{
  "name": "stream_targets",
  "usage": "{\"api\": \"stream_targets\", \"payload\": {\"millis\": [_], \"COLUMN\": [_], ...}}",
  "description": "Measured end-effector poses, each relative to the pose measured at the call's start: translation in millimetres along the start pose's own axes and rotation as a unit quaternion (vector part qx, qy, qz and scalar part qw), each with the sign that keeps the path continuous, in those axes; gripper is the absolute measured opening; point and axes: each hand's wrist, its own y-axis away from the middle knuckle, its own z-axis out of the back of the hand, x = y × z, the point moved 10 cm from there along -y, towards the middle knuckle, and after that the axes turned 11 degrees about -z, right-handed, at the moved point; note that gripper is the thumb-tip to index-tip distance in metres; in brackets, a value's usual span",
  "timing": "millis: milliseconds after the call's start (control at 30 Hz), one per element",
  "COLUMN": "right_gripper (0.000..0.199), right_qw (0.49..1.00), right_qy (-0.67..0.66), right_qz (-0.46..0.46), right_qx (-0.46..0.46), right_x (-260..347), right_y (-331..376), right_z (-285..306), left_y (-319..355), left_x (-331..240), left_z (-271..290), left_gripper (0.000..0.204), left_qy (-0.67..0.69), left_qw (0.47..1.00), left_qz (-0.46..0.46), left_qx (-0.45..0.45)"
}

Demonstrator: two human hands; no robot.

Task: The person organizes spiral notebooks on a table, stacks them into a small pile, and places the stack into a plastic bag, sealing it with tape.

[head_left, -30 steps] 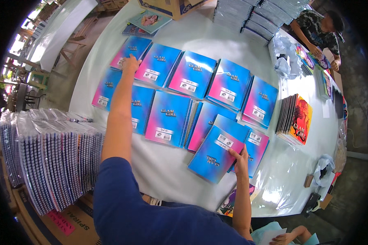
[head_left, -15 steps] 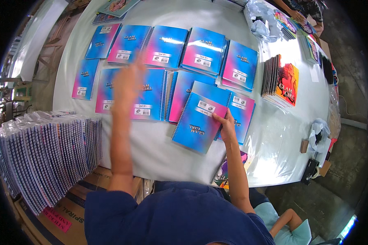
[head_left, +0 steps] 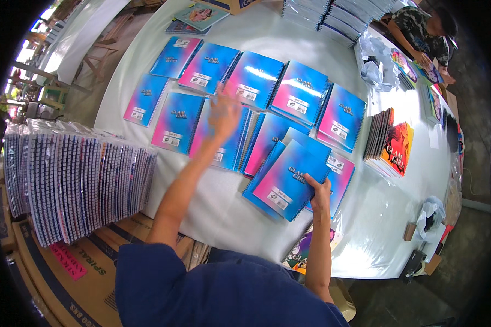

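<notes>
My right hand grips a small stack of blue-and-pink spiral notebooks by its right edge, thumb on top. The top notebook lies skewed over the one beneath, and the stack overlaps other notebooks on the table. My left hand, smeared by motion, is over the near row, close to a blue-and-pink notebook; its fingers do not show clearly. More of these notebooks lie in two rows, including a far-row notebook and a thicker pile beside it.
Plastic-wrapped spiral notebooks stand at the left on cardboard boxes. An orange-covered notebook pile sits right on the white table. A purple notebook lies near the front edge. Another person works at the far right.
A notebook with its label toward me now tops the stack in my right hand, where an upside-down one showed. My left hand has moved right along the rows. The view has shifted.
</notes>
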Motion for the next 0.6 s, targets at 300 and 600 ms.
{"api": "stream_targets", "payload": {"millis": [300,600], "right_gripper": [0.05,0.047], "right_qw": [1.0,1.0], "right_qy": [0.017,-0.014], "right_qz": [0.0,-0.022], "right_qx": [-0.021,-0.006], "right_x": [2,-3], "right_y": [-4,-13], "right_z": [4,12], "left_y": [-60,-86], "left_x": [144,4], "left_z": [-111,0], "left_gripper": [0.073,0.065], "left_qy": [0.025,0.281], "left_qw": [0.945,0.936], "left_qz": [0.24,-0.092], "left_qx": [0.221,0.191]}}
